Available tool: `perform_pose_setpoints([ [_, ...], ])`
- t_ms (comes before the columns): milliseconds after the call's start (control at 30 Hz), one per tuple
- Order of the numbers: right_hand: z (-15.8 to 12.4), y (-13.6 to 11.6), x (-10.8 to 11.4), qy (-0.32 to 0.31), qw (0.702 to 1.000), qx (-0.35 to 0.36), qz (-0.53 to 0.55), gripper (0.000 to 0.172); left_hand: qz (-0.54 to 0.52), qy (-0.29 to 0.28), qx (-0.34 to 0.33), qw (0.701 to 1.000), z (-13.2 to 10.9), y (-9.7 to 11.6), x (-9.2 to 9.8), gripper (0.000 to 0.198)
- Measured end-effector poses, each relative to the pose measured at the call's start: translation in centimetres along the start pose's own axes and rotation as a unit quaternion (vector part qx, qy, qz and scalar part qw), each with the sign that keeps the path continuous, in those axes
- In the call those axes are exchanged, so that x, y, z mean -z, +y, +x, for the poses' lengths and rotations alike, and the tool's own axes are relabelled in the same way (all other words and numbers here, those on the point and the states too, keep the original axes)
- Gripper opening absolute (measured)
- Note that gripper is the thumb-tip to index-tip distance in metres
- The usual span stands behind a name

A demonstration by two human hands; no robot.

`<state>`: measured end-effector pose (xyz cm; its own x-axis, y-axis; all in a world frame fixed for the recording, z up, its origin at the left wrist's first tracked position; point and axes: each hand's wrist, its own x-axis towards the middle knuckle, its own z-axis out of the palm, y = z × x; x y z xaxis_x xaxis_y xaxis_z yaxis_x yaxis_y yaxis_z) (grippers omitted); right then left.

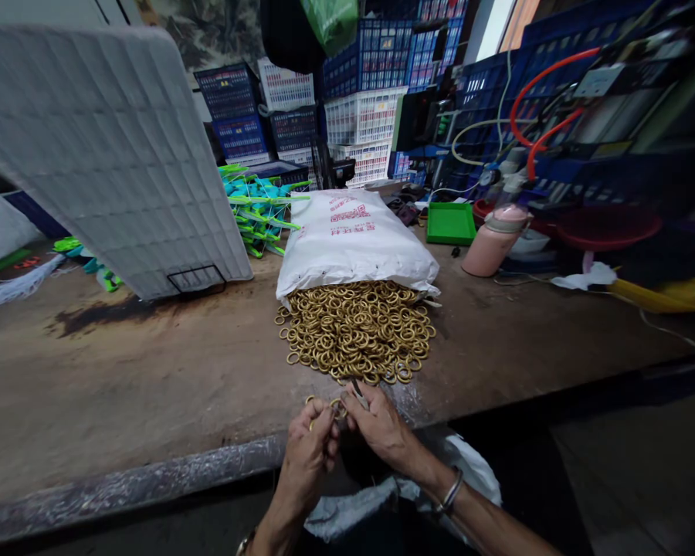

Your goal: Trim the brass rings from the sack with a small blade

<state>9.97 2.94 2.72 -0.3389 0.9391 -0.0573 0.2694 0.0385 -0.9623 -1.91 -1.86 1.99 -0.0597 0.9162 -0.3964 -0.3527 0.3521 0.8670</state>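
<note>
A heap of gold metal rings spills from the open end of a white sack onto the brown workbench. Both hands meet at the near edge, just below the heap. My left hand is closed, pinching a gold ring between thumb and fingers. My right hand is also closed, gripping a small thin metal tool whose tip points at the ring. A bracelet sits on my right wrist.
A large grey quilted panel leans at the left. Teal and green plastic parts lie behind it. A green tray, pink bottle, red basin and stacked crates stand at the back. A plastic bag hangs below the edge.
</note>
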Motion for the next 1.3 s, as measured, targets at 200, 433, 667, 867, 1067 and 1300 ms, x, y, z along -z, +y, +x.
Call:
perform_pose_setpoints([
  [200, -0.7, -0.3, 0.3, -0.038, 0.995, 0.080, -0.047, 0.015, -0.147, -0.017, 0.093, 0.985, 0.3, 0.5, 0.0, 0.036],
  [433, -0.5, 0.7, 0.4, -0.044, 0.995, 0.079, -0.036, 0.018, -0.158, -0.023, 0.157, 0.975, 0.4, 0.9, -0.5, 0.038],
  [667, -0.1, 0.4, 0.3, 0.035, 0.998, -0.031, 0.040, 0.015, -0.027, 0.010, 0.044, 0.999, 0.2, 0.1, -1.4, 0.037],
  [867, 0.1, 0.7, -0.1, 0.029, 0.991, -0.077, 0.110, 0.015, 0.077, 0.081, -0.082, 0.990, 0.3, -0.8, -1.4, 0.032],
  [1067, 0.2, 0.6, -0.1, -0.011, 0.968, -0.139, 0.209, 0.021, 0.152, 0.041, -0.186, 0.970, 0.1, -0.7, -0.9, 0.016],
  [1300, 0.3, 1.0, -0.1, -0.017, 0.979, -0.122, 0.166, 0.027, 0.202, 0.019, -0.210, 0.956, 0.5, -0.9, -0.4, 0.012],
])
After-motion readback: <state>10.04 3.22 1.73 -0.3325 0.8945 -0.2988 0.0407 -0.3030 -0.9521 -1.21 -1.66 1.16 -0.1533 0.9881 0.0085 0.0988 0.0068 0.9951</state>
